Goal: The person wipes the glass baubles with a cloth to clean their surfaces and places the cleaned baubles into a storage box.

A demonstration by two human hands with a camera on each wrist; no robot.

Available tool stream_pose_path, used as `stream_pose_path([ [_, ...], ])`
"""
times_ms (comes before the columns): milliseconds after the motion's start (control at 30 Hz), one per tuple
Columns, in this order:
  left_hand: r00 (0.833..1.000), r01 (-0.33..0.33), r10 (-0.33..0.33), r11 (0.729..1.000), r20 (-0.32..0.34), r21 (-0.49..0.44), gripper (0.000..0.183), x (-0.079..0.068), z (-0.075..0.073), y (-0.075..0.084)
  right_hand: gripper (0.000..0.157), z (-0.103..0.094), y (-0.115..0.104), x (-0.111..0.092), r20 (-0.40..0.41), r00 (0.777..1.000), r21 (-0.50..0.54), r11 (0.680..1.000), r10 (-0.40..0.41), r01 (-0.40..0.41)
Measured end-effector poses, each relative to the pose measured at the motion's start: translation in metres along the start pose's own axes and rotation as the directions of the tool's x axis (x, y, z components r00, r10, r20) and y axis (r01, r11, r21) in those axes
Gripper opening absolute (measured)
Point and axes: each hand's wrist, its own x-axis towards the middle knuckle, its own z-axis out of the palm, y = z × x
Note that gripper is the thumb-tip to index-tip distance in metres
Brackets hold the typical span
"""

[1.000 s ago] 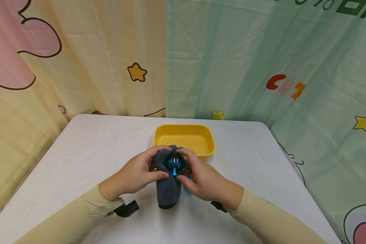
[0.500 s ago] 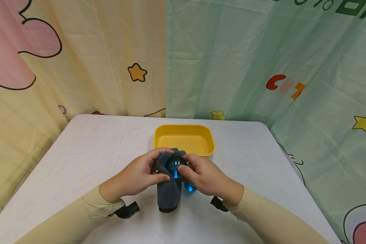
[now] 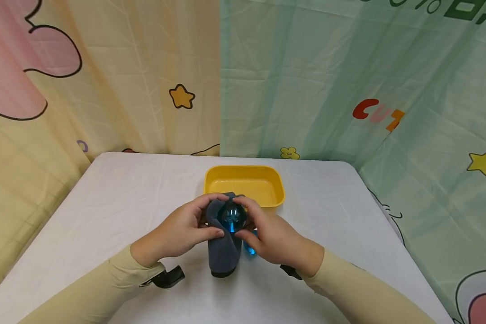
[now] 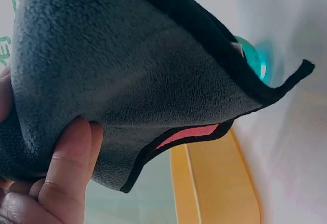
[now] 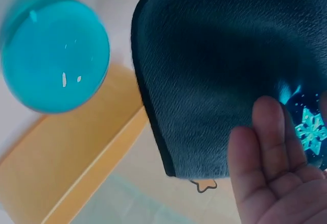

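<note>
A clear blue crystal ball (image 3: 232, 218) rests in a fold of a dark grey, black-edged cloth (image 3: 224, 255), held up above the table. My left hand (image 3: 179, 233) grips the cloth from the left, thumb in front and fingers behind, as the left wrist view of the cloth (image 4: 117, 66) also shows. My right hand (image 3: 273, 237) holds the ball's right side between thumb and fingers. In the right wrist view, a white snowflake shows inside the ball (image 5: 310, 132). A second blue ball (image 3: 249, 248) sits on the table, partly hidden by my right hand.
A yellow rectangular tray (image 3: 281, 198) stands just beyond my hands on the white-covered table (image 3: 146, 180). Patterned curtains (image 3: 308, 81) close off the back and sides. Black straps (image 3: 168, 277) hang at both wrists.
My right thumb slid onto the ball's front half a second ago and is now back at its lower right edge. The cloth and ball dipped slightly, then rose again.
</note>
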Motion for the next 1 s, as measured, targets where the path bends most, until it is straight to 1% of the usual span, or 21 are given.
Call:
stream_pose_path([
  [67,1.000,-0.002,0.002,1.000,0.006,-0.011,0.063,-0.0001,0.0000,0.0004,0.069,-0.0015,-0.0006,0.0002,0.007,1.000,-0.011,1.000,0.023,-0.023],
  [100,1.000,-0.003,0.003,1.000,0.010,-0.018,0.063,0.0000,0.0002,0.0005,0.069,-0.0025,-0.0009,0.0004,0.013,0.999,-0.001,0.999,0.036,-0.036],
  [200,1.000,-0.001,0.001,0.999,0.013,-0.032,0.062,0.0000,0.0008,0.0009,0.064,-0.0051,-0.0008,0.0011,0.042,0.994,0.079,0.992,0.096,-0.099],
  [267,1.000,0.001,-0.001,0.999,0.011,-0.032,0.062,0.0000,0.0017,0.0014,0.053,-0.0058,-0.0003,0.0018,0.055,0.989,0.157,0.977,0.137,-0.144],
  [333,1.000,0.003,-0.003,0.999,0.010,-0.035,0.062,-0.0002,0.0028,0.0018,0.040,-0.0053,0.0008,0.0021,0.054,0.985,0.223,0.960,0.162,-0.170],
  [400,1.000,0.002,-0.002,0.999,0.007,-0.036,0.062,-0.0003,0.0040,0.0019,0.032,-0.0035,0.0013,0.0022,0.033,0.984,0.246,0.953,0.175,-0.178],
  [467,1.000,0.000,0.000,0.999,0.004,-0.033,0.062,-0.0003,0.0050,0.0015,0.031,-0.0013,0.0010,0.0025,0.010,0.986,0.257,0.952,0.167,-0.164],
  [600,1.000,0.002,-0.002,1.000,0.004,-0.014,0.063,-0.0007,0.0055,-0.0007,0.049,0.0021,-0.0005,0.0024,-0.013,0.991,0.226,0.966,0.134,-0.127],
  [700,1.000,-0.001,0.001,1.000,0.011,-0.010,0.063,-0.0013,0.0047,-0.0025,0.064,0.0020,-0.0007,0.0009,0.002,0.995,0.187,0.977,0.099,-0.098],
  [767,1.000,-0.005,0.006,1.000,0.010,-0.011,0.063,-0.0017,0.0037,-0.0029,0.069,0.0012,-0.0005,0.0001,0.020,0.997,0.161,0.984,0.069,-0.071],
  [867,1.000,-0.010,0.010,1.000,0.006,-0.017,0.063,-0.0022,0.0024,-0.0024,0.075,0.0002,0.0002,-0.0004,0.033,0.999,0.080,0.997,-0.006,0.003],
  [933,1.000,-0.010,0.010,1.000,0.004,-0.016,0.063,-0.0025,0.0019,-0.0016,0.075,0.0000,-0.0001,0.0000,0.023,0.999,0.014,0.999,-0.035,0.035],
  [1000,1.000,-0.010,0.010,1.000,0.006,-0.016,0.063,-0.0026,0.0019,-0.0009,0.073,0.0000,-0.0004,0.0003,0.012,0.999,-0.037,0.998,-0.047,0.047],
])
